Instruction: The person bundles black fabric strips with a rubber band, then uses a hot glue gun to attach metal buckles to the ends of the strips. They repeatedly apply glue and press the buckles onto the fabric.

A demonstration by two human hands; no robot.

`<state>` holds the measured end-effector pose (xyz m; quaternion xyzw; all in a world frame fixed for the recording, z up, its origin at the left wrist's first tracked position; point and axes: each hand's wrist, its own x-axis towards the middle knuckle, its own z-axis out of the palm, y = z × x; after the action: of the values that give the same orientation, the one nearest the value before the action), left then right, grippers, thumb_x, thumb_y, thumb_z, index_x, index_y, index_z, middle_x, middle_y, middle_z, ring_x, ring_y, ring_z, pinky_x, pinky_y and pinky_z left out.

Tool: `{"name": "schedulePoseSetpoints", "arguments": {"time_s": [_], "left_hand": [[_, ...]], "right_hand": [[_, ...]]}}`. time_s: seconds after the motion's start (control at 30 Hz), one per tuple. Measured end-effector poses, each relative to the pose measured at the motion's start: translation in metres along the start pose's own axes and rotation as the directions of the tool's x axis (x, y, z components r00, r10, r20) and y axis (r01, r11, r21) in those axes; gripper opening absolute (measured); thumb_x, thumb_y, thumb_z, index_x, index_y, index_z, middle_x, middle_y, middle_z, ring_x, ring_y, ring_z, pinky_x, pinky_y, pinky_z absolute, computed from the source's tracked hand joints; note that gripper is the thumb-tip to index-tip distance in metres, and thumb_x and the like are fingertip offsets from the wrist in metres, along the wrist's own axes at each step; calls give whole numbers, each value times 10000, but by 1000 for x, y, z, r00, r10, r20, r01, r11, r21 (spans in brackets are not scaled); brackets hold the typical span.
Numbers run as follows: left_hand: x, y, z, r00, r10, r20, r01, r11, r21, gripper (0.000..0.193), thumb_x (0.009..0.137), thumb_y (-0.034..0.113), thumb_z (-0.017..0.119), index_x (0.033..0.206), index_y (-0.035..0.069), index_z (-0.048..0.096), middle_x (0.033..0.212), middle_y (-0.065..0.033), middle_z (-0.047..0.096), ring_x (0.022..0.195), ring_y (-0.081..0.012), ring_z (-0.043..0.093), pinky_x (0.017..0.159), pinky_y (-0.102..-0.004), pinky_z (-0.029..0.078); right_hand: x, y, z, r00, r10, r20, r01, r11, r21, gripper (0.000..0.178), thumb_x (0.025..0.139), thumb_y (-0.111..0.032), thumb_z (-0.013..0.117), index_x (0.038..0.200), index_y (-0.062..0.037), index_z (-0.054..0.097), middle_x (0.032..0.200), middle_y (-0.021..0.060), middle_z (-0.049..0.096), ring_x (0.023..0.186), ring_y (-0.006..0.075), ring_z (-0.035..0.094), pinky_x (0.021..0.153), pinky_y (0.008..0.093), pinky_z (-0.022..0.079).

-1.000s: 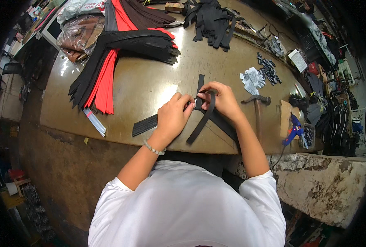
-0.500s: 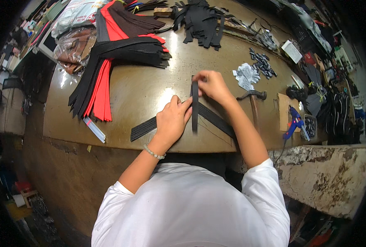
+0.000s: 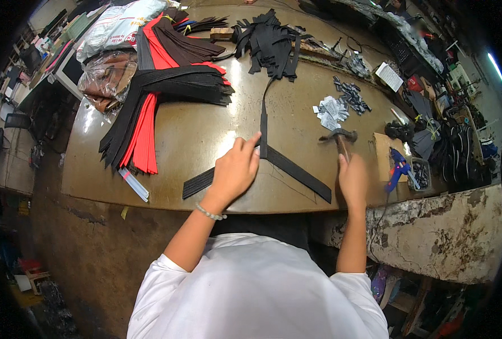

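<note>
My left hand [image 3: 236, 174] lies on the table over a V-shaped stack of black strips [image 3: 299, 174], its fingers stretched out. Its fingertips touch a narrow black strap [image 3: 264, 124] that stands up from the point of the V and runs away from me. The strap's far end curls near a heap of black straps [image 3: 268, 42]. To the right, my slightly blurred right hand [image 3: 353, 182] is closed round the wooden handle of a hammer [image 3: 339, 135]. The hammer's dark head points away from me, just short of a pile of white labels [image 3: 331, 112].
Bundles of black strips [image 3: 174, 82] and red strips [image 3: 141, 133] lie on the left. Small dark pieces [image 3: 353, 97] lie beyond the labels. At the right stand a blue glue gun [image 3: 398, 169] and a small container [image 3: 420, 174]. The table's front edge [image 3: 251, 212] runs close to me.
My right hand has let go of the narrow strap and moved right and nearer, onto the hammer handle. The strap now lies stretched away from me. My left hand stays about where it was.
</note>
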<state>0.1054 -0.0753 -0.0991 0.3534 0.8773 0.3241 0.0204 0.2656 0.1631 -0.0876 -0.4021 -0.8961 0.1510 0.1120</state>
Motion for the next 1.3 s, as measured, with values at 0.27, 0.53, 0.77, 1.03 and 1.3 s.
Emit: {"name": "schedulePoseSetpoints", "arguments": {"time_s": [0.27,0.53,0.77,1.03,1.3], "left_hand": [[-1,-24,-1,988,-15,-152,-39,936,-349,321,952,48,484,1263,79,555,1000,-168,521,873,-289,562,827,-372,465],[-1,-28,4,968,24,-251,-122,914,-386,254,945,77,508,1180,23,590,996,-183,560,847,-304,570,794,-384,469],[-7,-19,0,991,76,-108,-104,953,-283,363,872,168,677,1153,-46,594,1056,-196,545,982,-369,590,866,-389,495],[11,15,-15,910,374,181,-404,897,181,313,794,285,722,989,63,619,925,-106,593,959,-285,594,727,-371,533],[65,-30,-234,650,566,-507,-301,804,512,298,721,165,786,983,65,686,923,-93,686,842,-250,648,772,-356,516]], "right_hand": [[-44,-115,-3,901,-356,248,298,924,241,414,1019,-364,436,932,34,512,763,345,607,757,535,589,618,584,446],[-62,-124,-2,939,-299,169,223,905,362,409,1012,-377,478,890,13,505,740,329,577,753,525,563,633,524,446],[-38,-56,1,979,-196,50,172,937,305,506,983,-457,485,1016,36,595,889,319,638,876,511,602,746,550,468],[-11,20,8,942,9,-336,-74,980,-183,422,976,-393,527,1101,7,574,1026,190,640,939,382,617,777,468,490],[-10,29,23,932,-118,-342,5,949,-315,393,965,-384,545,1102,-17,571,1010,159,639,925,343,621,775,437,493]]}}
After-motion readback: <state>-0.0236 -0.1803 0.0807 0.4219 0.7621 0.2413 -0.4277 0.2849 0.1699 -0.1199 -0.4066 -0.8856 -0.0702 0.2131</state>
